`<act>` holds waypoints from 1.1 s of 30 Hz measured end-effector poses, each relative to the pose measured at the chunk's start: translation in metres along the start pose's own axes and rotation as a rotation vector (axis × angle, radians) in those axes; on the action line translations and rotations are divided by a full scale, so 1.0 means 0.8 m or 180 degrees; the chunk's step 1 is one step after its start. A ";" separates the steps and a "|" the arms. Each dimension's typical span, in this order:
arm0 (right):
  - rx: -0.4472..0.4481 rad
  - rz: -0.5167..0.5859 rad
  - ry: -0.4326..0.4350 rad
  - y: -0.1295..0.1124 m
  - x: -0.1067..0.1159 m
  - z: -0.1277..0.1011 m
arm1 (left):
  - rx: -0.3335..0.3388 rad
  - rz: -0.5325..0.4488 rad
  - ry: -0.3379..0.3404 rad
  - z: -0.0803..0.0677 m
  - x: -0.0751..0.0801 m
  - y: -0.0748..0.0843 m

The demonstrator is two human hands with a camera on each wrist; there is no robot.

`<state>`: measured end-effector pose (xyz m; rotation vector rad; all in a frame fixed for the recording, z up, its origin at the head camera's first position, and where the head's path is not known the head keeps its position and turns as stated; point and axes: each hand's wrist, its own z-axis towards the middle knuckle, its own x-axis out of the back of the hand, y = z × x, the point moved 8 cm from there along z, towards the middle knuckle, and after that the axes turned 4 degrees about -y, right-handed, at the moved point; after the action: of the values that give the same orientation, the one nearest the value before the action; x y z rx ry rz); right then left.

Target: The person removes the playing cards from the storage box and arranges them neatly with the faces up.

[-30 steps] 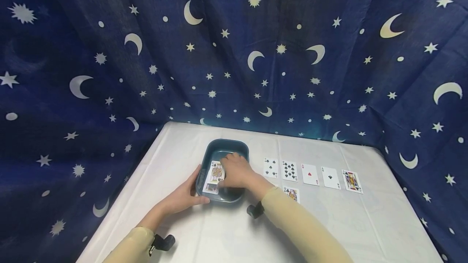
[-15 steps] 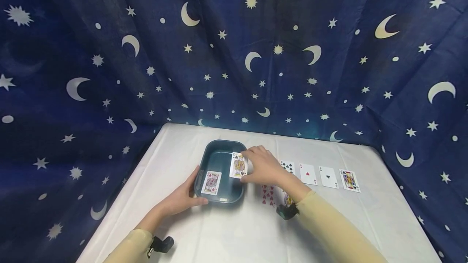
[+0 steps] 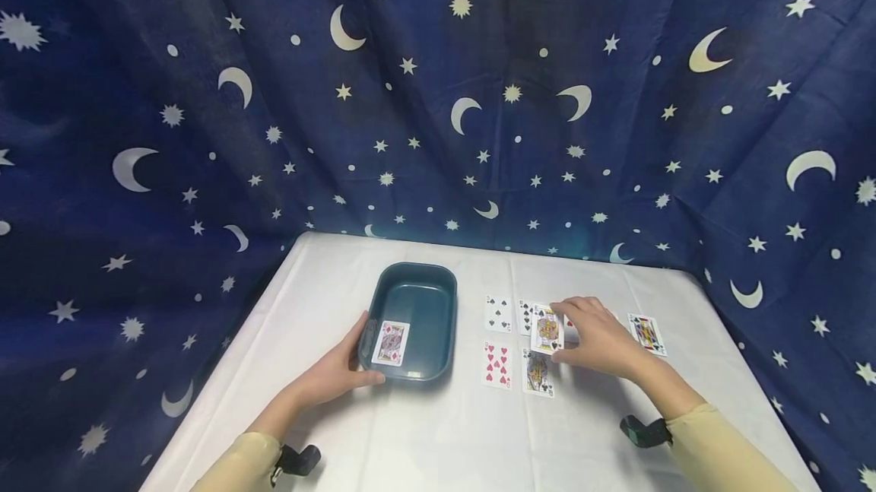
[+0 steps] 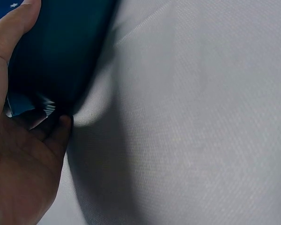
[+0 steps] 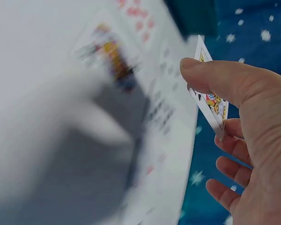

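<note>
My right hand (image 3: 598,336) pinches a playing card, a king of spades (image 3: 547,330), by its right edge. The right wrist view has the same card (image 5: 210,101) between thumb and fingertips. In the head view it overlaps the lower edge of a ten-of-spades card (image 3: 525,317) and the top of a face card (image 3: 538,376). My left hand (image 3: 335,370) grips the near left corner of a dark teal tray (image 3: 448,325), thumb at its front; in the left wrist view the fingers curl against the tray (image 4: 61,47). Inside the tray lies one red-suited face card (image 3: 391,343).
A black-pipped card (image 3: 497,313) and a red hearts card (image 3: 497,365) lie right of the tray. Farther right are a partly covered red ace (image 3: 570,331) and a face card (image 3: 646,334). A dark blue curtain (image 3: 411,96) hangs behind the white table (image 3: 445,439).
My right hand has lifted the king of spades out of the tray and carried it right, over the laid-out cards. The left hand stays at the tray's corner.
</note>
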<state>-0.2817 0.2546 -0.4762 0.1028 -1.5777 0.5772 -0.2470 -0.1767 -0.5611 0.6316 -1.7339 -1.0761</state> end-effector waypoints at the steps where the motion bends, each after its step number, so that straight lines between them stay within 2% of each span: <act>1: -0.0025 -0.0002 -0.0015 0.009 -0.003 -0.008 | -0.0003 0.0018 0.0002 0.000 0.000 0.000; 5: -0.0107 0.0013 -0.0057 0.035 -0.016 -0.037 | -0.0016 0.0021 -0.0003 0.000 0.001 0.001; 15: -0.0285 0.0234 -0.0188 0.064 -0.042 -0.077 | -0.0056 -0.0136 -0.0046 -0.001 0.000 0.004; 25: -0.0296 0.0293 -0.0278 0.068 -0.052 -0.085 | -0.0040 -0.0186 -0.0044 -0.003 0.000 0.005; 33: -0.0357 0.0250 -0.0370 0.071 -0.060 -0.082 | -0.0013 -0.0092 0.0040 -0.001 0.000 0.002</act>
<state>-0.2402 0.3180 -0.5399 -0.0104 -1.7299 0.5506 -0.2462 -0.1764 -0.5596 0.6613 -1.7161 -1.0932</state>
